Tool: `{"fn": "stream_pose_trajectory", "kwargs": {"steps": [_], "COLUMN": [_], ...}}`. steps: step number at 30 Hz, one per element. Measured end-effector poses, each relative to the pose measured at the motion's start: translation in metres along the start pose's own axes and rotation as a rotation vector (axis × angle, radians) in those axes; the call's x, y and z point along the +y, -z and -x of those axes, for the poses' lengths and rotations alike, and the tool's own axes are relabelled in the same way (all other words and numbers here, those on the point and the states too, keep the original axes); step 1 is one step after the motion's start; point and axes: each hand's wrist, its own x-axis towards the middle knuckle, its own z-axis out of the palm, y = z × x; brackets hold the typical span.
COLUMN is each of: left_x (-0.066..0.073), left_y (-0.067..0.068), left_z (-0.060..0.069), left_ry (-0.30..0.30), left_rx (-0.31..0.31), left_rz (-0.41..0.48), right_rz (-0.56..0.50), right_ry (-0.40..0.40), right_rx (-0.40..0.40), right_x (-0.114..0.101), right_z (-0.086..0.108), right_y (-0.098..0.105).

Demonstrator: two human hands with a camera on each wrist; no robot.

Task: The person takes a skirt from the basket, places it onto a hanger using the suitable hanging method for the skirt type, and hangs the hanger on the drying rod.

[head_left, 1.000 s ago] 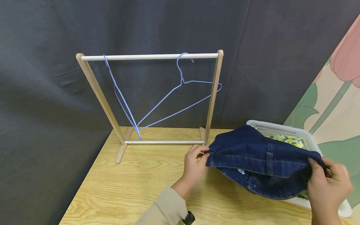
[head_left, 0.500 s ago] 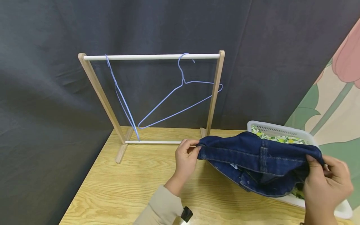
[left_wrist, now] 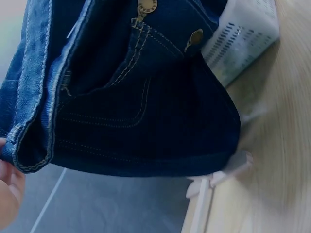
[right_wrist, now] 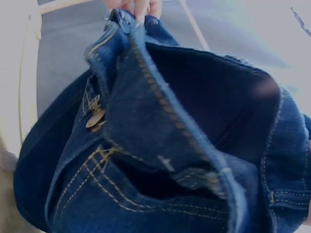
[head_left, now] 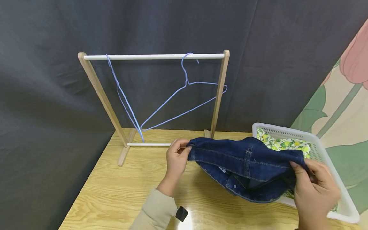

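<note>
A dark blue denim garment [head_left: 221, 156] with a waistband, belt loop and metal buttons is stretched sideways above the table; whether it is a skirt or shorts I cannot tell. My left hand [head_left: 176, 159] pinches one end of its waistband between thumb and fingers. At the other end my right hand [head_left: 317, 188] grips the waistband, thumb on the near side. The waist opening gapes towards me, with a white tag inside. In the left wrist view the denim garment [left_wrist: 146, 107] hangs down, showing pocket stitching. A button and pocket on the denim garment [right_wrist: 141, 194] face the right wrist camera.
Behind stands a small rack [head_left: 153, 57] with wooden posts and white rods. Two blue hangers hang there, one edge-on [head_left: 126, 99] at left, another hanger [head_left: 162, 107] at right. A white basket [head_left: 345, 191] holds lemon-print cloth [head_left: 287, 144]. Dark curtain [head_left: 258, 80] backs the table [head_left: 115, 191].
Both hands have moved left with the denim garment, still gripping its waistband. More of the basket and the lemon-print cloth now shows. The hangers and rack have stayed in place.
</note>
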Motion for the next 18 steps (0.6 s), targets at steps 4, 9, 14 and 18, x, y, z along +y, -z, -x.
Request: {"fn": "stream_pose_trajectory", "kwargs": {"steps": [4,9,14,18], "left_x": [-0.001,-0.007,-0.016,-0.036], "left_y": [0.007,0.014,0.02,0.024], "left_z": [-0.001,-0.002,0.0,0.002], "left_ry": [0.099,0.182,0.215,0.225], "left_rx": [-0.016,-0.023,-0.041,-0.049], "left_rz": [-0.033,-0.045,-0.104,-0.167], "right_rz": [0.173,0.441,0.527,0.601], "right_ry": [-0.028,-0.137,-0.254,-0.363], "right_rx": [-0.129,-0.256,-0.329,-0.388], "right_x": [0.002,0.005,0.008,0.01], "right_z": [0.011,0.029,0.045,0.057], "right_y": [0.002,0.006,0.006,0.004]}}
